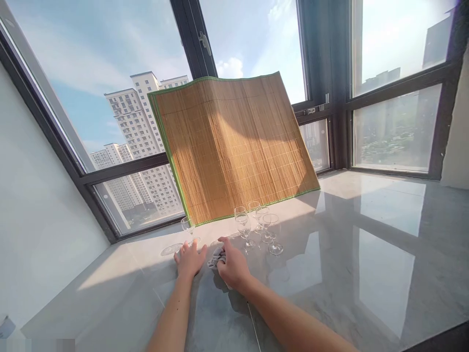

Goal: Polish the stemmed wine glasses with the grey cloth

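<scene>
My left hand [189, 259] lies flat on the glossy marble sill [330, 274], fingers spread, just in front of a single wine glass [188, 228]. My right hand [233, 266] is closed on a small grey cloth [215, 257] pressed to the surface between my hands. Several clear wine glasses [258, 227] stand in a cluster just beyond my right hand. Behind them a bamboo mat [230, 146] with a green edge leans against the window.
Dark window frames [120, 171] run along the back and right, with tall buildings outside. A white wall [36, 220] bounds the left side. A round glass base or coaster [171, 249] lies left of the single glass.
</scene>
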The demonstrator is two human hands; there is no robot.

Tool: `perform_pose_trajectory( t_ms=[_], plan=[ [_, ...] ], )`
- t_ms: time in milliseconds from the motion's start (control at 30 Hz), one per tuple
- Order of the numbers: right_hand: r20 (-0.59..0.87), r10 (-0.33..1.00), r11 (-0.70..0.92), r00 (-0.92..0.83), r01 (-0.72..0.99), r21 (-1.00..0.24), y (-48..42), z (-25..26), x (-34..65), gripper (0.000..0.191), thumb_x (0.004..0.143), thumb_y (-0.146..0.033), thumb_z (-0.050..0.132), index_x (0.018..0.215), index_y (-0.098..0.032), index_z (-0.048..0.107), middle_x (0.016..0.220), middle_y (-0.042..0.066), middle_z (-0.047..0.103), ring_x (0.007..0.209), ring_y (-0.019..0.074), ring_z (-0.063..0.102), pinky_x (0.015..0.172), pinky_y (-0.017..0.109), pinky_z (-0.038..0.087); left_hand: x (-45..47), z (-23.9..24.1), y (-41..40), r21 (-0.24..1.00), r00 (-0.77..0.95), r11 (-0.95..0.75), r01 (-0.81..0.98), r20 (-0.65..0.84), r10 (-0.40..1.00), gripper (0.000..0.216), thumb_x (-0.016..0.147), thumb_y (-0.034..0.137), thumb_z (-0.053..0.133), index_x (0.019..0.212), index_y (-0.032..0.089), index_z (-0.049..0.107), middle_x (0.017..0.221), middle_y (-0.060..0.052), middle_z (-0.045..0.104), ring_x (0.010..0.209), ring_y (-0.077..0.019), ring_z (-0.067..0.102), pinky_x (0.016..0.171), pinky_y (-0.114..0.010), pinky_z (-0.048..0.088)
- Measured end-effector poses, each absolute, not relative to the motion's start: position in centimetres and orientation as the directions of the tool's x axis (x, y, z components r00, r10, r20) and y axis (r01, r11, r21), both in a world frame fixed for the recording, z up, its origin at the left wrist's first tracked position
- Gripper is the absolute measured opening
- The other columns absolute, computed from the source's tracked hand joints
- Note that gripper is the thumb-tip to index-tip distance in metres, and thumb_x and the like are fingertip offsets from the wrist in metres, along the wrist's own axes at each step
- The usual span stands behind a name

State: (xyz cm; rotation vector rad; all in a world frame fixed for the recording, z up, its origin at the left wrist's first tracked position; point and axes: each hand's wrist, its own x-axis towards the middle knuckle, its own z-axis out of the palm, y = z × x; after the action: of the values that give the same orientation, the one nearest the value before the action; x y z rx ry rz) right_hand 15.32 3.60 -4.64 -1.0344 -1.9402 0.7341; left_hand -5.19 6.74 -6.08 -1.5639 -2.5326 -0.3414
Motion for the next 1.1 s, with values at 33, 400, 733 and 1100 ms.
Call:
perform_pose_trajectory(
  t_ms=[33, 400, 733, 1100],
  plan=[
    [0.378, 0.859, 0.498, -0.345, 0.397, -0.771, 3.6, -4.6, 15.3, 0.063, 0.073, -0.008, 0.047, 0.134, -0.022, 0.038, 0.092, 0.003, 0.065, 0.083, 0.0185, 0.059, 0.069, 0.026, 0.037, -5.3, -6.0, 7.0, 0.116, -0.439, 0.423, 0.899, 0.241, 0.866, 0.064, 0.089, 0.061, 0.031, 0.144, 0.029, 0.044, 0.157, -0.014, 0.031, 0.144, -0.0334, 0.026, 0.114, -0.061, 0.011],
    [0.395, 0.835, 0.541, -0.382, 0.441, -0.716, 3.6, -4.7, 15.1, 0.065, 0.072, -0.012, 0.052, 0.134, -0.024, 0.039, 0.094, 0.003, 0.068, 0.083, 0.0196, 0.062, 0.069, 0.026, 0.037, -6.0, -5.9, 7.2, 0.060, -0.365, 0.360, 0.931, 0.170, 0.915, 0.060, 0.088, 0.060, 0.033, 0.136, 0.031, 0.055, 0.147, -0.012, 0.048, 0.139, -0.0344, 0.036, 0.112, -0.066, 0.010],
    [0.393, 0.881, 0.471, -0.262, 0.430, -0.770, 3.3, -4.1, 15.9, 0.057, 0.072, -0.010, 0.047, 0.128, -0.022, 0.046, 0.092, 0.005, 0.068, 0.079, 0.0194, 0.061, 0.064, 0.026, 0.034, -3.2, -6.0, 2.3, 0.119, -0.414, 0.399, 0.909, 0.164, 0.895, 0.065, 0.087, 0.061, 0.037, 0.147, 0.035, 0.039, 0.156, -0.011, 0.034, 0.146, -0.0336, 0.023, 0.114, -0.063, 0.008],
    [0.447, 0.883, 0.446, -0.142, 0.555, -0.703, 4.4, -3.2, 17.5, 0.044, 0.069, -0.008, 0.046, 0.109, -0.020, 0.059, 0.076, 0.004, 0.070, 0.082, 0.0219, 0.063, 0.104, 0.043, 0.023, -0.1, -3.8, 0.4, 0.141, -0.371, 0.347, 0.927, 0.225, 0.901, 0.035, 0.088, 0.040, 0.042, 0.098, 0.022, 0.070, 0.111, -0.012, 0.066, 0.109, -0.0283, 0.057, 0.100, -0.048, 0.036]
  ],
)
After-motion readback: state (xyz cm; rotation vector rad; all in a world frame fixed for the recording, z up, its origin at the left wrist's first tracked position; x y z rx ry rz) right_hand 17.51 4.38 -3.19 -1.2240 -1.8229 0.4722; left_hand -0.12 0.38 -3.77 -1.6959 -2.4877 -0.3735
